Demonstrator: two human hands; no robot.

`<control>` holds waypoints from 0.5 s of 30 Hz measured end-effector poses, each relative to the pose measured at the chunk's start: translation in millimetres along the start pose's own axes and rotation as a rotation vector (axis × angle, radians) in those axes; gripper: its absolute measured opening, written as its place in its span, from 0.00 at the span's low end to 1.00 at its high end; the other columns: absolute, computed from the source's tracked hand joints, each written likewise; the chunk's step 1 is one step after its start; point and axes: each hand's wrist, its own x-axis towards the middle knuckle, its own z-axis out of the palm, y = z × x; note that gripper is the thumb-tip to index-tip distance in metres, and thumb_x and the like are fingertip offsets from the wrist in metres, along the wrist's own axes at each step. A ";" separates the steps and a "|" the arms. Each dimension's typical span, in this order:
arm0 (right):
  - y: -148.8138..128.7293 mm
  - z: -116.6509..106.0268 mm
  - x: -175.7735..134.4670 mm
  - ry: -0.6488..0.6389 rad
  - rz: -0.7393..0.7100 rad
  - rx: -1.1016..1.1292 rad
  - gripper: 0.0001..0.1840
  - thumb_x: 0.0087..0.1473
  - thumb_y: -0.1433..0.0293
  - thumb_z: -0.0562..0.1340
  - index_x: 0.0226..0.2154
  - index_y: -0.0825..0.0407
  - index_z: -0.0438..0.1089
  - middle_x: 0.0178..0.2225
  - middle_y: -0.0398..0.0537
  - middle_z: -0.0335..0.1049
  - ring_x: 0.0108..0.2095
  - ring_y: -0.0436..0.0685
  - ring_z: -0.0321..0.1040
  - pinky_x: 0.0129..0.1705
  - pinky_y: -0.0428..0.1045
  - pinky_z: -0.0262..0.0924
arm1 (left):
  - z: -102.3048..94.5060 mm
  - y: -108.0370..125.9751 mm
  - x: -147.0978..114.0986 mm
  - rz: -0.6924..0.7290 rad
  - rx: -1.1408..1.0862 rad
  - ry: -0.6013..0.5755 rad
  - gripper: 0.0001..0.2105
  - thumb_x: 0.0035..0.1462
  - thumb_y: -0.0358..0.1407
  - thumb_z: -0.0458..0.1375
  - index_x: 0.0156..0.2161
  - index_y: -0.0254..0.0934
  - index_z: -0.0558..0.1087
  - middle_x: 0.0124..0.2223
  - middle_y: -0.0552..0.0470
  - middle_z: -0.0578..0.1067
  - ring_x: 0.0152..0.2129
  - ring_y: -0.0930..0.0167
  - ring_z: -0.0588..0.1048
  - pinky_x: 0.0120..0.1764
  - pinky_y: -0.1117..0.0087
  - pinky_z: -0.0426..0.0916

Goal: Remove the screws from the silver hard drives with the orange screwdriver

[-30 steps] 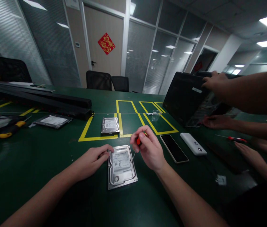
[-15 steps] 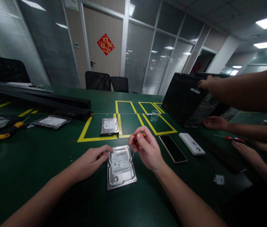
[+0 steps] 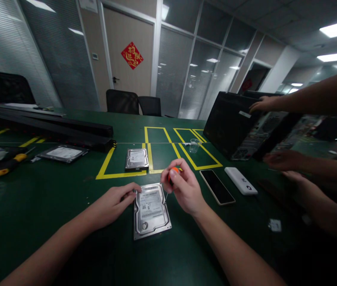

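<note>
A silver hard drive (image 3: 151, 211) with a white label lies flat on the green table before me. My left hand (image 3: 117, 201) grips its upper left corner, fingertips on the edge. In my right hand (image 3: 183, 186) is a screwdriver (image 3: 174, 171) with an orange-red handle, mostly covered by my fingers. Its thin shaft slants down to the drive's right edge; I cannot make out the tip. Beyond, a second hard drive (image 3: 136, 159) rests inside a yellow tape outline.
Right of my hand lie a phone (image 3: 217, 186) and a white power bank (image 3: 240, 180). A clear cup (image 3: 194, 145) stands behind them. Other people's hands are around a black computer case (image 3: 226, 123). At left are a yellow-black screwdriver (image 3: 9, 165), another drive (image 3: 64, 153) and long black bars (image 3: 67, 127).
My hands and the drive keep nearly the same pose, while the orange handle shows turned slightly. At right, the co-workers' hands have shifted, and the red screwdriver there is no longer clearly seen.
</note>
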 end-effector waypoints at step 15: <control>0.3 0.2 -0.2 -0.023 0.014 -0.011 0.10 0.64 0.61 0.64 0.41 0.48 0.65 0.31 0.42 0.72 0.23 0.48 0.58 0.26 0.48 0.49 | -0.7 0.9 -0.3 0.013 -0.010 0.001 0.18 0.68 0.48 0.46 0.52 0.43 0.73 0.40 0.50 0.79 0.37 0.62 0.76 0.40 0.66 0.66</control>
